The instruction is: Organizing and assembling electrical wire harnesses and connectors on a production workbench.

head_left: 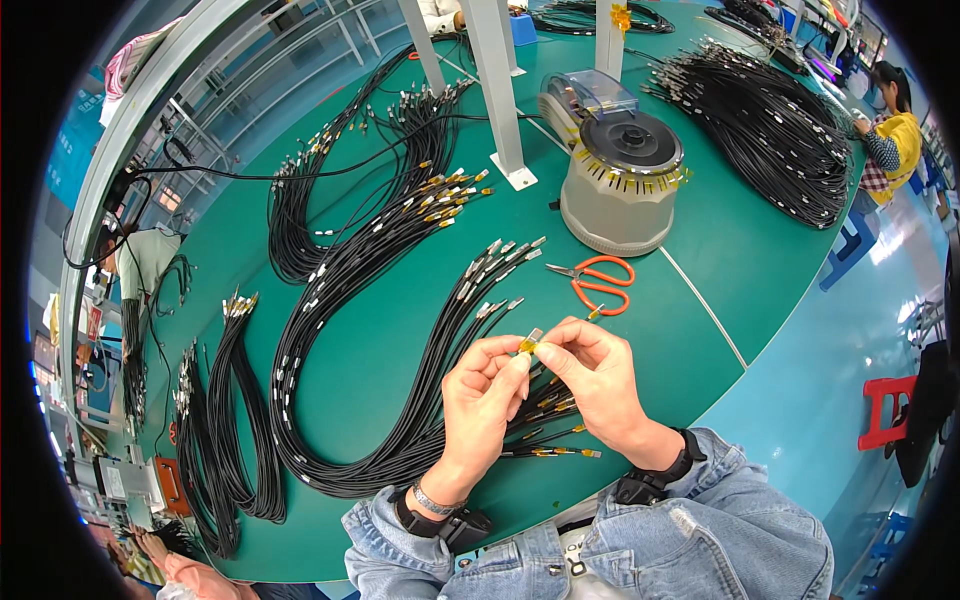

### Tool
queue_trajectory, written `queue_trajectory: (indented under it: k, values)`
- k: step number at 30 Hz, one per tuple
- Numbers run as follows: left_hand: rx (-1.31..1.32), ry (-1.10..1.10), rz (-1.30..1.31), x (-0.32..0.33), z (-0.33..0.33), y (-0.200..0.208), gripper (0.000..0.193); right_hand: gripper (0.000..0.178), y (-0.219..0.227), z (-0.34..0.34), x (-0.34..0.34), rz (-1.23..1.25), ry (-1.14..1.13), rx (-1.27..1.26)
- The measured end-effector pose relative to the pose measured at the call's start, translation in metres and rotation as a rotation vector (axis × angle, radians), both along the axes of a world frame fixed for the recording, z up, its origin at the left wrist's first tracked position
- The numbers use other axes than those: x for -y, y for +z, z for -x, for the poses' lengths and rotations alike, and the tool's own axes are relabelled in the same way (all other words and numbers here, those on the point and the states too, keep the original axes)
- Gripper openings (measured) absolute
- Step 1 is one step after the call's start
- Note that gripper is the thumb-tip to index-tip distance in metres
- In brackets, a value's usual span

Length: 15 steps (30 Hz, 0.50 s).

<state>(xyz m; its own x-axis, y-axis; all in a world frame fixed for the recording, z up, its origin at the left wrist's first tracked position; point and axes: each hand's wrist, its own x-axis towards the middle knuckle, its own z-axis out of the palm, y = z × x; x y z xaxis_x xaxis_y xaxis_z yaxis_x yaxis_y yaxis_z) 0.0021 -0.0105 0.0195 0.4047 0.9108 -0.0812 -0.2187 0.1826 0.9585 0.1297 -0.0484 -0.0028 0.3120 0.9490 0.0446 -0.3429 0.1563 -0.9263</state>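
Note:
My left hand [480, 405] and my right hand [603, 385] meet over the table, fingertips pinched together. Between them is a cable end with a silver connector [534, 336], wrapped in amber tape [526, 346]. The left thumb and forefinger grip it from one side, the right thumb and forefinger from the other. Under and beside my hands runs a big bundle of black cables [385, 470], with several taped ends [560, 400] showing between the wrists. Just beyond the right hand lie orange-handled scissors [607, 287], blades pointing left.
A round tape dispenser [617, 205] with amber strips around its rim stands beyond the scissors. More black cable bundles [235, 400] lie left, another [770, 130] far right. White posts [507, 110] rise from the green table [690, 350]. Other people sit nearby, one in a yellow top [900, 145].

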Motion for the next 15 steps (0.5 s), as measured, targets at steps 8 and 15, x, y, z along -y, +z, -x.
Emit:
queue_trajectory:
  k: [8,15]
  values:
    - [-0.030,-0.064,0.000,-0.0034,0.0011,0.0038,0.012,0.011,-0.0007,-0.0027,-0.0012,0.016,0.002,0.009]
    - [-0.200,0.021,-0.165,0.0012,-0.0009,0.0063,0.006,0.013,0.0000,-0.0044,-0.0018,-0.049,0.013,-0.010]
